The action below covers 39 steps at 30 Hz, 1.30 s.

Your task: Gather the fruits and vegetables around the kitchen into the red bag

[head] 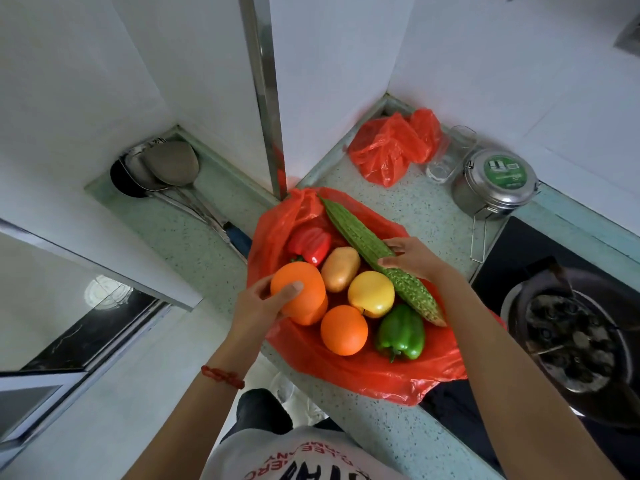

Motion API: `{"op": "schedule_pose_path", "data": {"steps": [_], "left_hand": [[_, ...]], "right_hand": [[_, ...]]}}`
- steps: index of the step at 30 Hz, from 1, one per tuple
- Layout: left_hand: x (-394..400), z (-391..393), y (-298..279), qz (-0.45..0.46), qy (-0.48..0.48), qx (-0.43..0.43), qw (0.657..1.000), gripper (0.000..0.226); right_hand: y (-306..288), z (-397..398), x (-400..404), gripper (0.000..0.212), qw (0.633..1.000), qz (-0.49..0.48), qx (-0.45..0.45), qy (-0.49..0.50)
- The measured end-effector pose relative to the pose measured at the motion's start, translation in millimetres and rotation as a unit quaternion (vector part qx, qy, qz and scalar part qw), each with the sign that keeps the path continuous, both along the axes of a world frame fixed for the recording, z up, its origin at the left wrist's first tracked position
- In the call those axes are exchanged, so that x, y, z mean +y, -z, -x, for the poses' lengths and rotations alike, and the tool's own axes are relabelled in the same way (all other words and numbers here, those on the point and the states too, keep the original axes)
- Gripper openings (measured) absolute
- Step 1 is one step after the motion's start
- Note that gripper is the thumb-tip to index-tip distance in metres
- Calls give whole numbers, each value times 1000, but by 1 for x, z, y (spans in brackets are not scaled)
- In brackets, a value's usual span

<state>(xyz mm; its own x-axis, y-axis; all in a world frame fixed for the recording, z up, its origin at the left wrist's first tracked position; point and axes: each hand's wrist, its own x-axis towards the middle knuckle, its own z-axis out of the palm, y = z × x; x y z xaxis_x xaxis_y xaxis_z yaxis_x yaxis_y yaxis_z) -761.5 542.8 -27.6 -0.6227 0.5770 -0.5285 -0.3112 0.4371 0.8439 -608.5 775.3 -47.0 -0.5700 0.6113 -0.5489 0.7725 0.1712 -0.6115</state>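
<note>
A red plastic bag (374, 372) lies open and spread on the speckled counter. Inside it are a red pepper (310, 244), a potato (340, 269), a yellow apple (371, 293), an orange (344, 330) and a green pepper (401, 332). My left hand (258, 306) grips another orange (300, 293) at the bag's left edge, thumb across its front. My right hand (414, 257) holds a long bitter gourd (363, 242) around its middle; the gourd lies slanted across the bag.
A second crumpled red bag (391, 147) sits in the far corner beside a glass jar (446, 157) and a steel lidded tin (493, 183). Ladles (166, 168) lie at the left. A gas stove with a burner (571, 341) is on the right.
</note>
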Motion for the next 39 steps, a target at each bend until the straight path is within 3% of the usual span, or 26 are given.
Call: {"op": "schedule_pose_path", "data": {"steps": [5,10,15,23,28,39], "left_hand": [[6,-1,1,-4,1,-16,1000,43],[20,-5,-1,7,19,-20,1000,43],[40,-9,3,37,100,39,993,55],[51,-20,6,67,225,120,965,92],[48,-19,5,71,239,127,960,94],[41,-21,7,55,218,166,960,68]], "right_hand": [[6,0,-7,62,999,-44,8,16],[0,-10,-15,51,991,-83,75,67],[-15,-29,-31,45,976,-86,147,135],[-26,-50,-56,34,945,-54,233,223],[-28,-56,-66,31,935,-35,256,244],[-28,-63,-76,33,933,-40,264,243]]}}
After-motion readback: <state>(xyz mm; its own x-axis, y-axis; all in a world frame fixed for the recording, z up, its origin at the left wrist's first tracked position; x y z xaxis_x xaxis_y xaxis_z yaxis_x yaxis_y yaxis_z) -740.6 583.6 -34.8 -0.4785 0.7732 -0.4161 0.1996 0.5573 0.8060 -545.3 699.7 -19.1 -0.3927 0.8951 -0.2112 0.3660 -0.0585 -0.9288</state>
